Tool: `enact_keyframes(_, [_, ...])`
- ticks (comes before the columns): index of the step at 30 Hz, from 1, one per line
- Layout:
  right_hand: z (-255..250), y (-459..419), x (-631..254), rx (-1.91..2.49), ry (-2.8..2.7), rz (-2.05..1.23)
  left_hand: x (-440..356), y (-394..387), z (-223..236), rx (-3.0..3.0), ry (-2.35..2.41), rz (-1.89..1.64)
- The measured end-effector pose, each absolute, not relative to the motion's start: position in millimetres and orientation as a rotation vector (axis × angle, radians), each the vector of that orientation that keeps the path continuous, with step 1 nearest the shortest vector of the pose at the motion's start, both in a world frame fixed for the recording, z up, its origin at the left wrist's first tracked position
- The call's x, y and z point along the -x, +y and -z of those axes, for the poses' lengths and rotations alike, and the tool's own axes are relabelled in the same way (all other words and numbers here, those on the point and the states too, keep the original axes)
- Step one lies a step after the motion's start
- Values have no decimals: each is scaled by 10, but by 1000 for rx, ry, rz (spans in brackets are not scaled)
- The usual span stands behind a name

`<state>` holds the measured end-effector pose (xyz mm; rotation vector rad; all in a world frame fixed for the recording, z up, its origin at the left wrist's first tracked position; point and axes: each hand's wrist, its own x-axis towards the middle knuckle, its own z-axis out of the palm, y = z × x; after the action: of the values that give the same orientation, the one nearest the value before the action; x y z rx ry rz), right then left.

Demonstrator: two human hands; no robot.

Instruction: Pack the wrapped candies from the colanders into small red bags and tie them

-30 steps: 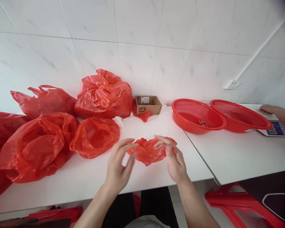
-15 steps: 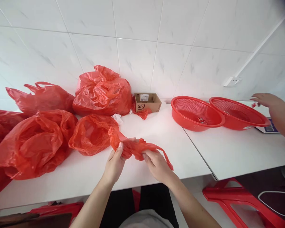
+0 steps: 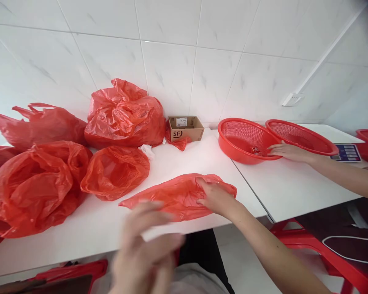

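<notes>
A thin red plastic bag (image 3: 174,195) lies spread out and crumpled on the white table in front of me. My right hand (image 3: 217,198) rests on the bag's right part, thumb and fingers apart. Blurred by motion, my left hand (image 3: 147,245) is raised close to the camera over the table's front edge. Its fingers look stretched and apart, and nothing shows in them. Left of the flat bag stands a red bag (image 3: 116,173) with its mouth spread wide. A larger opened red bag (image 3: 46,183) is further left.
A full red bag (image 3: 125,118) and a small cardboard box (image 3: 187,128) stand by the wall. A co-worker's hand (image 3: 290,152) touches a red basket (image 3: 248,157). Another red basket (image 3: 303,139) and a scale (image 3: 348,153) are to the right.
The bunched red bag, held in both hands before, now lies spread on the table. My left hand has come off it toward the camera. The co-worker's hand has moved left to the nearer basket.
</notes>
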<state>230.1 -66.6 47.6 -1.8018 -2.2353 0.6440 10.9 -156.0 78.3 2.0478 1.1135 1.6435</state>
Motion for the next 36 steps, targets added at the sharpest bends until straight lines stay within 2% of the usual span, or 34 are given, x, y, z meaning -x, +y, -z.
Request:
enact_keyframes(2, [-494, -666, -2249, 1842, -2285, -666, -274, -1459, -669, -2469, 1096, -1214])
enact_keyframes(4, [-526, -655, -2272, 1913, -2317, -754, -292, -1194, -483, -2504, 1442, -761])
enact_keyframes(8, [-643, -586, -2525, 1974, -2359, -873, 39, -719, -220, -2490, 1622, -575])
enact_keyframes(13, [-810, -537, -2786, 1650, -2562, -1218, 336, -729, -293, -2620, 1372, -406])
enact_keyframes(16, [-925, -571, -2868, 1348, -2391, -1387, 334, -824, -331, -2718, 1234, -548])
enact_keyframes(21, [-1084, -626, -3108, 923, -1901, -1607, 281, -1021, -296, -2709, 1128, -1250])
enact_keyframes(24, [-1086, -621, -3289, 891, -1723, -1592, 244, -1143, -253, -2604, 1149, -1447])
enact_keyframes(27, [-1055, -606, -3480, 899, -1627, -1591, 236, -1178, -148, -2356, 1429, -1549])
enact_keyframes(30, [-1026, -565, -3668, 984, -1605, -1382, 295, -1123, 1, -1862, 1567, -1499])
enact_keyframes(33, [-948, -458, -3818, 1393, -1691, -764, 401, -1063, 120, -1439, 1521, -1318])
enact_keyframes(36, [-786, -319, -3866, 1834, -1878, -133, 463, -1069, 161, -1304, 1563, -1180])
